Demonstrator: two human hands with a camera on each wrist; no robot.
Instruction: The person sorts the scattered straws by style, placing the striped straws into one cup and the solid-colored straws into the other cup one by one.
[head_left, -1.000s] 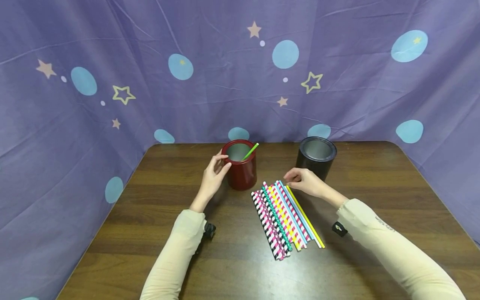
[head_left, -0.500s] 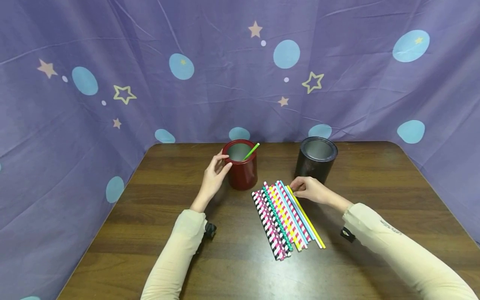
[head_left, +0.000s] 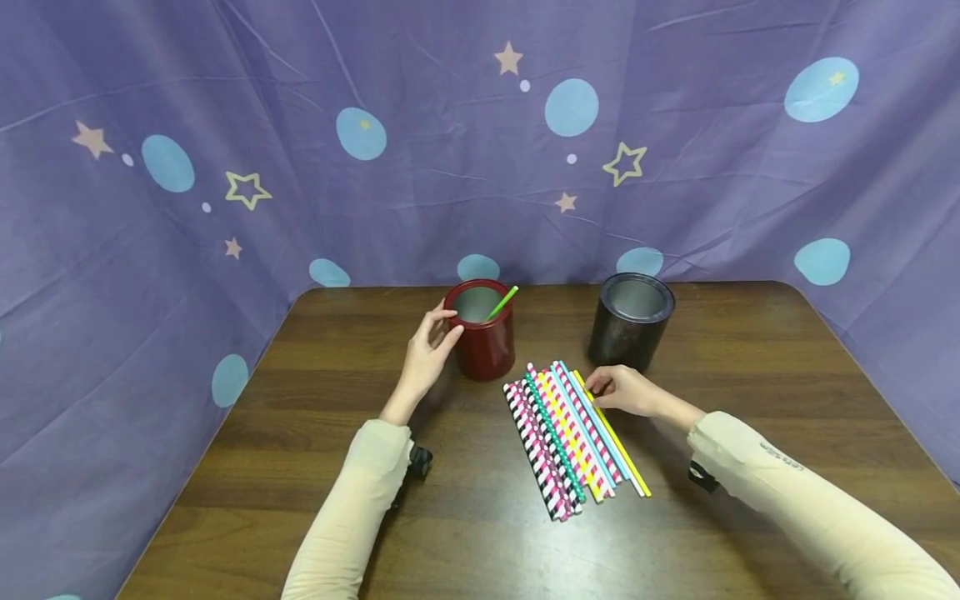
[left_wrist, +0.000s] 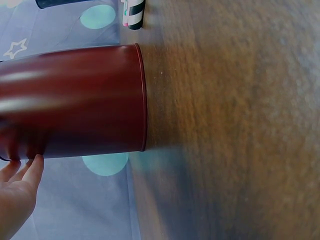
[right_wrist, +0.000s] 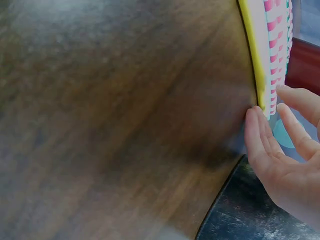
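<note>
My left hand rests against the near left side of a dark red canister, thumb and fingers spread around it near the rim. In the left wrist view, fingertips of the left hand touch the canister's wall. A green straw leans inside, its end above the rim. My right hand is at the far end of a yellow straw, the outermost in a row of patterned paper straws. In the right wrist view, fingers of the right hand reach that straw's end, with the thumb apart.
A black canister stands upright just behind my right hand. The wooden table spreads around the straws, its far edge against a purple curtain with stars and blue ovals.
My right hand has come down and slightly toward me, from above the straws' far ends to the side of the yellow straw. My left hand and the canisters have stayed put.
</note>
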